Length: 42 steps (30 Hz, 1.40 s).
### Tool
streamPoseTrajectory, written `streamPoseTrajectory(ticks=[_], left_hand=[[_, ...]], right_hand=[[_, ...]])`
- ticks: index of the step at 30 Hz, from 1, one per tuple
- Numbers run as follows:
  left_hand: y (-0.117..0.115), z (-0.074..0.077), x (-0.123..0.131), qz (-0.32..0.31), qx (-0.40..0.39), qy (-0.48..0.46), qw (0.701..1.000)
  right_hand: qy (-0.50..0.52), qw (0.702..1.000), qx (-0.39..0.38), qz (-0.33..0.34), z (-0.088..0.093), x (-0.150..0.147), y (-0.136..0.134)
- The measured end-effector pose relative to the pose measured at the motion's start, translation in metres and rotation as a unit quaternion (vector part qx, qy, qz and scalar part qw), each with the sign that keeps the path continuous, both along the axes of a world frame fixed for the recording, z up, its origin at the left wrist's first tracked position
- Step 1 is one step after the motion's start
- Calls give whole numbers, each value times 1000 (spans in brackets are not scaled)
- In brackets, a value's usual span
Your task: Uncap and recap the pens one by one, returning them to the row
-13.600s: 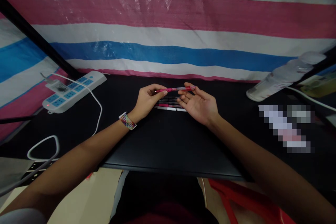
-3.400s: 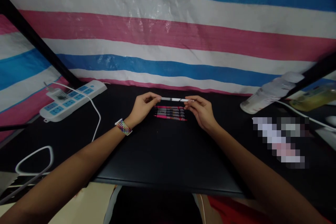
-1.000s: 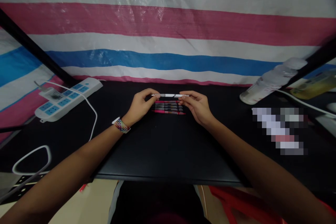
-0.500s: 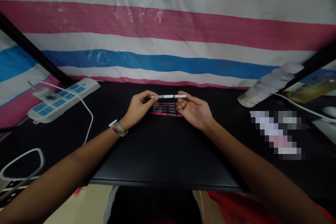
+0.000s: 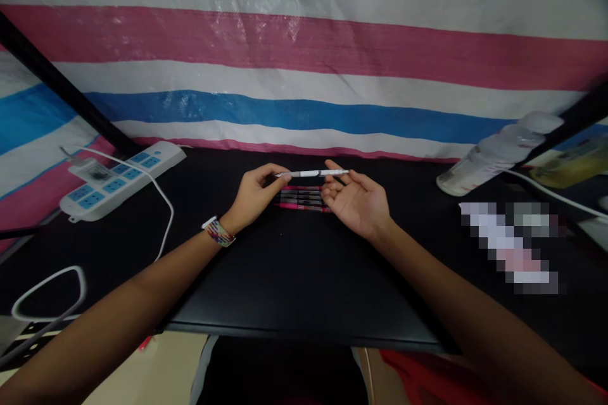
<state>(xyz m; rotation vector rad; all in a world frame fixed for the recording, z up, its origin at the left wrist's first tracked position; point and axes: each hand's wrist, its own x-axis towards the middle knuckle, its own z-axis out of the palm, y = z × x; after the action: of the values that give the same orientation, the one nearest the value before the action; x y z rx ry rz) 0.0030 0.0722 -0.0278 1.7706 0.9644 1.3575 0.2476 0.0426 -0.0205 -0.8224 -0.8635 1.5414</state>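
A white and grey pen (image 5: 311,173) is held level above the black desk. My left hand (image 5: 256,193) pinches its left end between thumb and fingers. At the other end my right hand (image 5: 358,202) is turned palm up, its thumb tip against the pen's end and its index finger stretched behind the pen. The other fingers of that hand are loosely curled. Below the held pen, several pens (image 5: 301,198) with pink and dark parts lie side by side on the desk, their right ends partly hidden by my right fingers.
A white power strip (image 5: 123,183) with a plugged-in charger and white cable (image 5: 164,202) lies at the left. To the right stand a tilted-looking bottle (image 5: 494,158) and a pixelated item (image 5: 506,243). Striped plastic sheeting (image 5: 304,44) hangs behind the desk (image 5: 304,285).
My right thumb has moved to the pen's right end, and its index finger now extends behind the pen. The whole view has shifted slightly. My left hand keeps its pinch.
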Motion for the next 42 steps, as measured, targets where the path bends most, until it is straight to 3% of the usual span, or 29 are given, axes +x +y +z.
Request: streamPoseTrajectory(ticks=[10, 18, 34, 42], left_hand=[[1, -2, 0, -3, -1, 3, 1000], [-1, 1, 1, 0, -10, 6, 1000], [3, -2, 0, -5, -8, -6, 1000], [3, -2, 0, -12, -20, 11, 1000]], right_hand=[[83, 996, -26, 13, -5, 0, 3], [206, 975, -82, 8, 5, -4, -3], [24, 1000, -5, 3, 1, -3, -1], [114, 992, -53, -15, -1, -5, 0]])
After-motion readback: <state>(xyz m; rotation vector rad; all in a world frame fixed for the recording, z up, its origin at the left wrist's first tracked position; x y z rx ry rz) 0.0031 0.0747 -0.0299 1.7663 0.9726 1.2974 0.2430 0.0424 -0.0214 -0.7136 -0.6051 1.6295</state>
